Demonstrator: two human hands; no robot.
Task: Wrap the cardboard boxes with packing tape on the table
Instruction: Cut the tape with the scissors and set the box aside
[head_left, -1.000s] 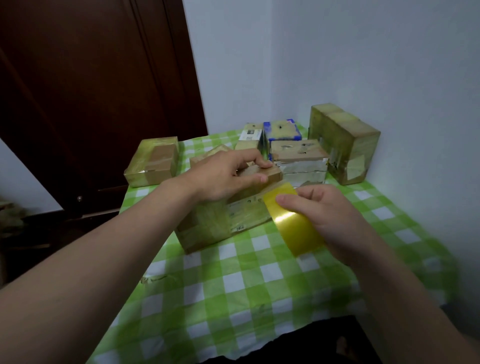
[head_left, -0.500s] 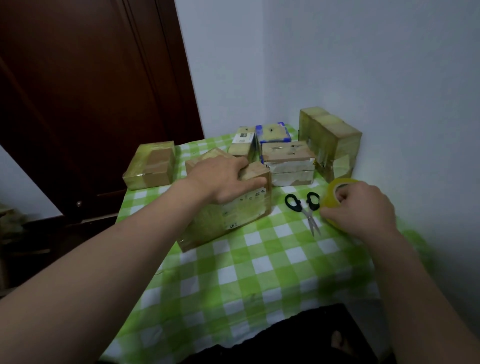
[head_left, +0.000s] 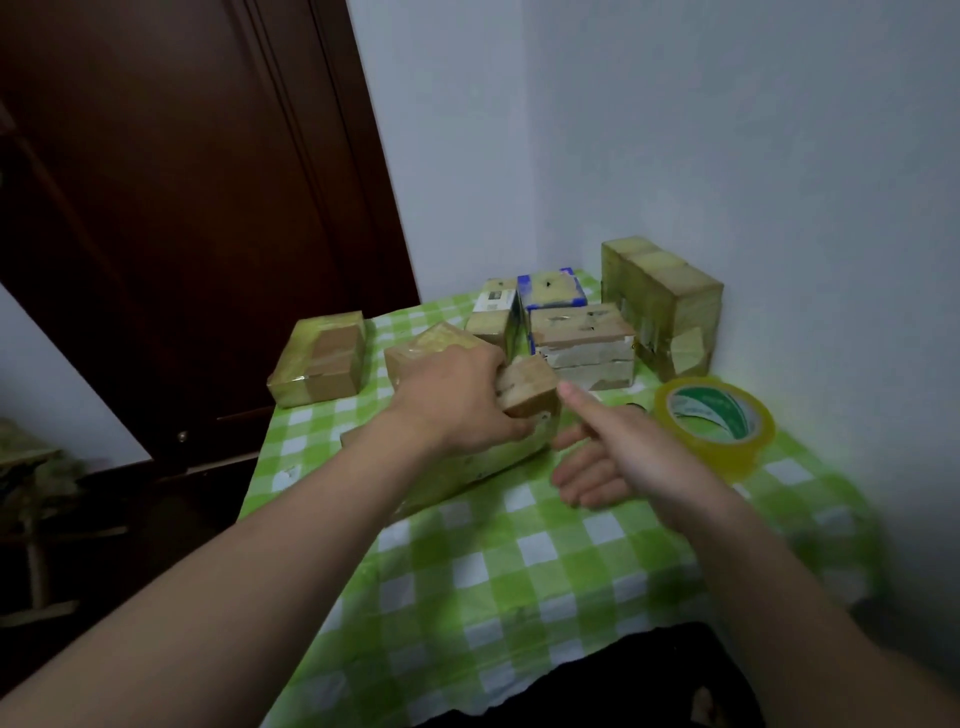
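My left hand (head_left: 457, 410) grips the top of a tape-wrapped cardboard box (head_left: 524, 387) near the middle of the green checked table (head_left: 519, 571). My right hand (head_left: 618, 457) hovers just right of that box with fingers spread and holds nothing; its forefinger points toward the box's right end. The yellow roll of packing tape (head_left: 714, 423) lies flat on the cloth to the right of my right hand, apart from it. The scissors are almost wholly hidden behind my right hand.
Several wrapped boxes stand at the back: one at the left (head_left: 319, 358), a cluster in the middle (head_left: 582, 338), and a tall one (head_left: 662, 306) against the right wall. A dark wooden door (head_left: 182, 208) is behind the table's left side.
My right hand set the tape roll down on the table at the right, let go of it and moved back left toward the box. My left hand stayed on the box.
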